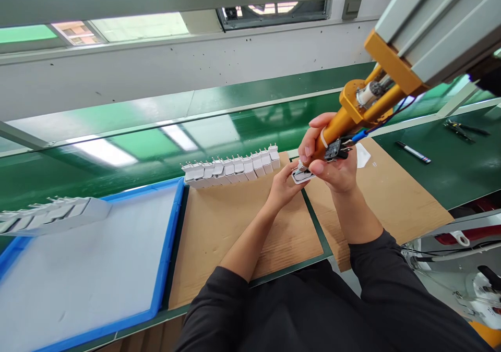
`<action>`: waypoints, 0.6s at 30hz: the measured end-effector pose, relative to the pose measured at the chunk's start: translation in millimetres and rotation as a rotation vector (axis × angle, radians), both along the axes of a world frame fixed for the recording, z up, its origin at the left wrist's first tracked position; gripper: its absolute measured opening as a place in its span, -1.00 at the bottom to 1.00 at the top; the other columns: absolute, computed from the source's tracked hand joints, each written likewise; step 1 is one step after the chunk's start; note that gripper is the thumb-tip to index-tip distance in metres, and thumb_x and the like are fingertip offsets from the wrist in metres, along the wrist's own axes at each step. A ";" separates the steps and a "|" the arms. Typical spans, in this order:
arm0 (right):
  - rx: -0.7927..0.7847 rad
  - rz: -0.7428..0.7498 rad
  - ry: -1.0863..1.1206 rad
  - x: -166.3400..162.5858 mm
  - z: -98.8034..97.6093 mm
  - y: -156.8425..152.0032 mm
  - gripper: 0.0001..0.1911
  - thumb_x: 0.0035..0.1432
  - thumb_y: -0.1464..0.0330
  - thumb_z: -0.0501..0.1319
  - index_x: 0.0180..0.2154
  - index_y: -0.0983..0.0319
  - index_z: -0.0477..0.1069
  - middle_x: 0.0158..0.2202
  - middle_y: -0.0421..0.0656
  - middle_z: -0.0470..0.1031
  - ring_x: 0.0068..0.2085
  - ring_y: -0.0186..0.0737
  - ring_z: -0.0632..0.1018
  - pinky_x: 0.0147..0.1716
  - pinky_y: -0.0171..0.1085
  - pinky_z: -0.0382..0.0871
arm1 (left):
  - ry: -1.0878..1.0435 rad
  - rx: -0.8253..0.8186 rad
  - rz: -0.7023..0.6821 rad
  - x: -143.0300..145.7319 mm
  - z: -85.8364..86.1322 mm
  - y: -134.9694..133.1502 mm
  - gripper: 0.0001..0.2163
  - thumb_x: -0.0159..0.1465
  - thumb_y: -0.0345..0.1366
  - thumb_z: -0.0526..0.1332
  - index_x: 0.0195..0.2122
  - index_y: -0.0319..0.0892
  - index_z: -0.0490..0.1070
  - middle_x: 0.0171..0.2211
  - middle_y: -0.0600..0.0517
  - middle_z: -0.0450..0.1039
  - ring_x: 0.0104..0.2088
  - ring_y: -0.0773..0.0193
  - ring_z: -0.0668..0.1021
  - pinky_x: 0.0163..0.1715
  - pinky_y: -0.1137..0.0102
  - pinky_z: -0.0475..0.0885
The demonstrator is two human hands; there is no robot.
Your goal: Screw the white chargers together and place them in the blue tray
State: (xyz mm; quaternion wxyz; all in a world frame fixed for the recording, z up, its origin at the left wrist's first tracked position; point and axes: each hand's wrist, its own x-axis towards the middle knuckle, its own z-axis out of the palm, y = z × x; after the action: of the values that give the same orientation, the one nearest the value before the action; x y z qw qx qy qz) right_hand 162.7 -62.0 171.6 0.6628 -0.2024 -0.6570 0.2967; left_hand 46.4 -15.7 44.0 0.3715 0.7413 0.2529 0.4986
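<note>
**White case in the left fingers, right under the orange tool's end**

The small white case sits above the table, at about 2 o'clock from the left hand and 9 o'clock from the right hand. The left is the nearer of the hands: its thumb and fingers pinch the case by its near end. The case's long axis runs roughly from 9 to 3 o'clock, its open side up, while the orange tool slants down to it from about 1 o'clock. The right hand curls around the tool's lower end, thumb close to the case; whether it grips the tool or a part at the tip, I cannot tell. Whether the tip touches the case is hidden too. At 9 to 10 o'clock from the hands, a row of white plugs stands along a cardboard sheet, pins upward.
</note>
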 end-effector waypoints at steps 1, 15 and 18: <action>-0.006 -0.004 0.000 -0.1 0.0 0.2 -0.40 -0.05 0.00 0.38 -0.05 0.07 0.26 -0.39 -0.31 0.24 -0.46 -0.38 0.42 -0.47 -0.26 0.54 | 0.006 -0.001 -0.003 0.0 0.7 -0.4 -0.49 0.17 -0.09 0.34 0.09 -0.19 0.35 -0.01 -0.12 0.51 0.06 0.06 0.53 0.06 0.22 0.44; -0.007 0.004 0.014 -0.8 -0.5 1.2 -0.43 -0.01 0.00 0.36 -0.06 0.09 0.25 -0.37 -0.29 0.25 -0.43 -0.38 0.43 -0.43 -0.25 0.54 | 0.009 0.043 0.045 0.5 0.5 0.2 -0.55 0.17 -0.11 0.35 0.04 -0.19 0.40 -0.04 -0.10 0.53 0.00 0.09 0.56 -0.01 0.26 0.47; -0.001 0.022 0.022 -0.7 -0.8 1.9 -0.45 0.00 0.02 0.36 -0.06 0.09 0.25 -0.37 -0.29 0.25 -0.42 -0.38 0.43 -0.43 -0.27 0.52 | 0.013 0.042 0.051 0.6 -1.0 0.4 -0.54 0.17 -0.11 0.35 0.05 -0.19 0.40 -0.04 -0.11 0.54 -0.01 0.09 0.57 0.00 0.26 0.47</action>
State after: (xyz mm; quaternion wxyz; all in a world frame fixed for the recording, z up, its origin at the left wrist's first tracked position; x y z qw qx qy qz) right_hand 161.9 -60.0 170.8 0.6667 -0.1923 -0.6515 0.3067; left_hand 47.0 -15.4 43.0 0.3413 0.7453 0.2637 0.5085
